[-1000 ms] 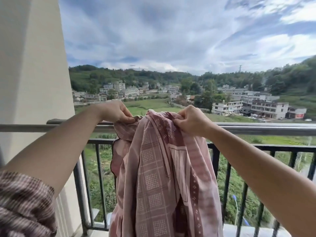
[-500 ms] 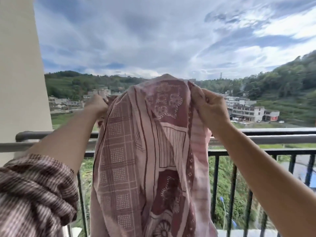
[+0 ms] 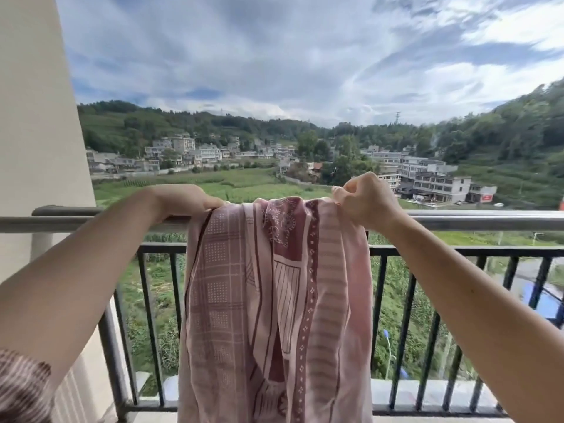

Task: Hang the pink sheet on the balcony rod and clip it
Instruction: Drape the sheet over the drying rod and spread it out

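The pink sheet (image 3: 274,300) hangs bunched over the balcony rod (image 3: 473,219); the left grip (image 3: 186,198) curls round its left top edge, the right grip (image 3: 366,198) pinches its right

A long, round grey metal rod (image 3: 457,220) runs level across the balcony, above the black barred metal railing (image 3: 427,251). Over it lies a pink patterned cloth sheet (image 3: 274,300), bunched narrow near the rod's middle, its near side hanging straight down before the railing bars.
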Available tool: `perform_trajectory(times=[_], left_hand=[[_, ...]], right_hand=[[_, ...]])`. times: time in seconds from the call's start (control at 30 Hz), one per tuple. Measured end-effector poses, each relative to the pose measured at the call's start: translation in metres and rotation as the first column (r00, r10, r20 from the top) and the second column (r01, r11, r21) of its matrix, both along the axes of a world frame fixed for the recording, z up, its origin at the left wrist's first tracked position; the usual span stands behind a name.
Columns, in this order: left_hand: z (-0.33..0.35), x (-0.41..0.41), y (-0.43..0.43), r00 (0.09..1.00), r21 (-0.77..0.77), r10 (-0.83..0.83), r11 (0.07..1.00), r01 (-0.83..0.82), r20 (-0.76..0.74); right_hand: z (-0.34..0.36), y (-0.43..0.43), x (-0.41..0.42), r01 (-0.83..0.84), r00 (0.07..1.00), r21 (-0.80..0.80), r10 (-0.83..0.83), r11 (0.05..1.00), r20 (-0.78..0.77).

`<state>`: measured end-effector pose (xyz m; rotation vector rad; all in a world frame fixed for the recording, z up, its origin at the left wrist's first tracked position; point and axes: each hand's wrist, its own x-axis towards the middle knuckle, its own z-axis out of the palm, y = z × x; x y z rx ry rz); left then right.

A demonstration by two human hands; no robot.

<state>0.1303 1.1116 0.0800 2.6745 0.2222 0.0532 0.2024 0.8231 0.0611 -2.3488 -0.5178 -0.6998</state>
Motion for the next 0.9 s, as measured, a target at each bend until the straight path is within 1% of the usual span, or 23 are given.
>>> perform_trajectory(times=[0.03, 0.07, 0.13, 0.2, 0.27, 0.33, 0.4, 0.43, 0.53, 0.63, 0.7, 0.73, 0.77, 0.8, 0.83, 0.87, 0.9], left_hand=[[-0.003, -0.001, -0.004, 0.998, -0.017, 0.006, 1.0, -0.005, 0.06], [-0.006, -0.001, -0.005, 0.993, -0.067, 0.025, 0.998, -0.017, 0.117], [-0.011, 0.001, -0.008, 0.976, -0.147, 0.076, 0.988, -0.047, 0.204], [-0.014, 0.005, -0.012, 0.947, -0.183, 0.157, 0.977, -0.108, 0.281], [-0.017, 0.006, -0.02, 0.894, -0.258, 0.258, 0.951, -0.169, 0.365], [-0.02, 0.006, -0.026, 0.831, -0.352, 0.329, 0.92, -0.174, 0.448], [-0.025, 0.002, -0.025, 0.73, -0.489, 0.414, 0.863, -0.124, 0.545], [-0.026, -0.001, -0.024, 0.674, -0.55, 0.464, 0.829, -0.102, 0.575], [-0.027, -0.015, -0.018, 0.512, -0.648, 0.582, 0.759, -0.063, 0.632], [-0.017, -0.03, -0.002, 0.353, -0.736, 0.689, 0.677, -0.001, 0.633], [-0.01, -0.04, 0.021, 0.209, -0.784, 0.766, 0.621, 0.005, 0.608], [-0.01, -0.046, 0.035, 0.16, -0.797, 0.788, 0.604, -0.013, 0.594], [-0.013, -0.052, 0.051, 0.137, -0.815, 0.81, 0.578, -0.031, 0.57], [-0.02, -0.057, 0.067, 0.141, -0.845, 0.842, 0.532, -0.056, 0.521], [-0.029, -0.063, 0.079, 0.171, -0.881, 0.877, 0.466, -0.078, 0.449], [-0.04, -0.067, 0.089, 0.186, -0.916, 0.907, 0.395, -0.068, 0.377], [-0.053, -0.068, 0.097, 0.173, -0.937, 0.926, 0.348, -0.038, 0.336]], right_hand=[[-0.003, -0.001, -0.002, 0.047, 0.999, -0.047, -0.046, 0.998, 0.027], [-0.008, -0.002, -0.003, 0.085, 0.996, -0.085, -0.082, 0.993, 0.031], [-0.014, -0.003, -0.007, 0.134, 0.991, -0.109, -0.135, 0.985, 0.0], [-0.018, -0.001, -0.009, 0.146, 0.989, -0.059, -0.148, 0.988, -0.03], [-0.021, 0.003, -0.01, 0.134, 0.991, 0.041, -0.135, 0.99, 0.007], [-0.025, 0.006, -0.013, 0.119, 0.987, 0.108, -0.13, 0.987, 0.094], [-0.025, 0.005, -0.015, 0.099, 0.983, 0.159, -0.121, 0.982, 0.14], [-0.024, 0.001, -0.015, 0.093, 0.982, 0.202, -0.123, 0.975, 0.142], [-0.019, -0.013, -0.009, 0.139, 0.975, 0.377, -0.193, 0.916, 0.109], [-0.012, -0.028, -0.005, 0.215, 0.95, 0.536, -0.302, 0.817, 0.079], [-0.007, -0.038, -0.001, 0.234, 0.937, 0.672, -0.348, 0.703, 0.038], [-0.006, -0.043, 0.001, 0.218, 0.935, 0.747, -0.353, 0.628, 0.024], [-0.007, -0.048, 0.002, 0.192, 0.934, 0.807, -0.355, 0.559, 0.024], [-0.011, -0.051, 0.002, 0.17, 0.935, 0.834, -0.354, 0.524, 0.032], [-0.019, -0.051, 0.0, 0.162, 0.937, 0.828, -0.347, 0.537, 0.042], [-0.029, -0.049, -0.003, 0.164, 0.944, 0.792, -0.326, 0.588, 0.047], [-0.041, -0.046, -0.006, 0.166, 0.952, 0.742, -0.302, 0.65, 0.051]])
